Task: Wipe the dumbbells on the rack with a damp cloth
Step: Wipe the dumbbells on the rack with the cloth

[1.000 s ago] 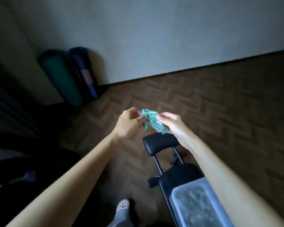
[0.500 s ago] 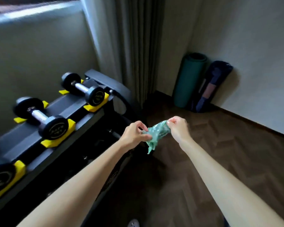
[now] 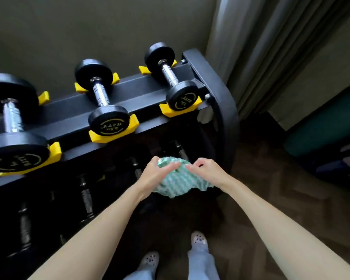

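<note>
Head view: left hand (image 3: 160,175), right hand (image 3: 209,170), fingers pinching bunched cloth (image 3: 177,183); a loose hold could drop it short of the right dumbbell (image 3: 171,76).

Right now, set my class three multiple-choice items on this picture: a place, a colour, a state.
1. Where is the cloth? A on the top rail; B between the left hand and right hand; C on the floor.
2. What colour are the cradles? A red; B yellow; C blue.
3. How do the top dumbbells lie? A on their cradles; B standing on end; C lifted.
Key: B, both hands hold it; B, plainly yellow; A, each head rests in one.
</note>
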Motion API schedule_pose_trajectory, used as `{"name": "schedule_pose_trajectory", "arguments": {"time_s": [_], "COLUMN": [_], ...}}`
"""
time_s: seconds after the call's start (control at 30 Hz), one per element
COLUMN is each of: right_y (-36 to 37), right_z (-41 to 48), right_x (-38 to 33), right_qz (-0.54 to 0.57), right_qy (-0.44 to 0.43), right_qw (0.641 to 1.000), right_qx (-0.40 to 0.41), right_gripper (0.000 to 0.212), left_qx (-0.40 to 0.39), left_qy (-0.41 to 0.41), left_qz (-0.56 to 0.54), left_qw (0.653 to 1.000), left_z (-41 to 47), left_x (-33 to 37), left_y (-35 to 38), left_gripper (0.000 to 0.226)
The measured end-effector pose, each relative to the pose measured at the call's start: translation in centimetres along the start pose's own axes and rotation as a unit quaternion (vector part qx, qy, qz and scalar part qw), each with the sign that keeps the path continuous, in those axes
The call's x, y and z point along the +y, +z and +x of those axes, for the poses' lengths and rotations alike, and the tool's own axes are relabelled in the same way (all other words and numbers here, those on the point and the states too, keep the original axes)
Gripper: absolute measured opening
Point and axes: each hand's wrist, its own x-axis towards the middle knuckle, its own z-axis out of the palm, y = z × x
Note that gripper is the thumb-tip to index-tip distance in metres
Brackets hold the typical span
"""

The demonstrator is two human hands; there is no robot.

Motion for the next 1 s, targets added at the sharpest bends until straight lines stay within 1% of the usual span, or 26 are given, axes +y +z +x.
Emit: {"name": "schedule_pose_trajectory", "arguments": {"time_s": [0.07,0.13,0.17,0.23,0.3,0.37,0.43,0.47,0.5,0.57,0.63,0.67,0.73,0.77,0.8,0.87,0.9,0.97,1.0], "right_y": [-1.0,-1.9,-2.2,-2.0,-1.4,-0.5,0.5,0.8,1.1,1.5,2.0,2.5,3.3,3.7,4.1,4.4,4.4,4.3,4.0], "right_z": [1.9,3.6,4.4,5.9,8.2,9.4,11.2,12.3,13.2,14.8,15.8,16.4,16.9,17.1,17.5,18.1,18.3,18.7,19.1], "right_x": [1.2,3.1,4.3,6.8,9.9,11.6,13.4,14.4,15.1,16.5,17.5,18.1,18.5,18.7,18.8,19.0,19.0,19.2,19.3], "right_qz": [-0.003,-0.043,-0.074,-0.118,-0.116,-0.092,-0.088,-0.081,-0.079,-0.119,-0.143,-0.129,-0.079,-0.046,-0.008,0.034,0.029,0.037,0.059], "right_qy": [0.021,0.054,0.065,0.067,0.064,0.052,0.019,0.007,-0.004,-0.011,0.003,0.02,0.047,0.057,0.061,0.055,0.051,0.073,0.097], "right_qw": [0.994,0.981,0.975,0.968,0.969,0.98,0.993,0.997,0.996,0.983,0.968,0.966,0.967,0.967,0.966,0.962,0.963,0.96,0.957], "right_qx": [-0.111,-0.184,-0.201,-0.21,-0.21,-0.171,-0.074,-0.017,0.04,0.14,0.207,0.222,0.236,0.243,0.252,0.264,0.264,0.266,0.266], "right_gripper": [0.024,0.024,0.024,0.021,0.021,0.021,0.02,0.02,0.018,0.012,0.014,0.016,0.02,0.021,0.02,0.02,0.019,0.018,0.018], "left_qx": [-0.044,-0.043,-0.035,0.0,0.062,0.138,0.22,0.255,0.29,0.346,0.356,0.339,0.276,0.262,0.269,0.293,0.317,0.382,0.403], "left_qy": [-0.027,-0.06,-0.07,-0.072,-0.067,-0.065,-0.077,-0.086,-0.094,-0.129,-0.199,-0.24,-0.294,-0.304,-0.296,-0.277,-0.27,-0.243,-0.205], "left_qz": [0.092,0.168,0.195,0.222,0.23,0.263,0.329,0.33,0.296,0.175,0.024,-0.067,-0.249,-0.3,-0.323,-0.329,-0.297,-0.15,-0.07], "left_qw": [0.994,0.983,0.978,0.972,0.969,0.953,0.915,0.905,0.905,0.913,0.913,0.907,0.88,0.866,0.858,0.854,0.859,0.879,0.889], "left_z": [1.2,2.5,3.3,4.7,7.2,8.9,11.8,13.2,14.4,16.9,19.4,20.8,21.9,22.2,22.4,22.4,22.6,22.5,22.2], "left_x": [-1.2,-2.9,-4.1,-6.0,-8.1,-8.9,-10.3,-11.1,-11.6,-12.3,-13.5,-14.7,-16.3,-17.4,-18.2,-17.8,-17.5,-16.9,-16.5], "left_y": [0.2,1.1,2.0,3.7,6.3,7.8,9.7,10.8,11.9,13.9,15.4,16.0,16.5,16.6,16.6,16.8,17.2,18.7,19.5], "left_gripper": [0.041,0.034,0.03,0.022,0.016,0.012,0.013,0.018,0.025,0.041,0.06,0.068,0.085,0.086,0.078,0.06,0.056,0.048,0.048]}}
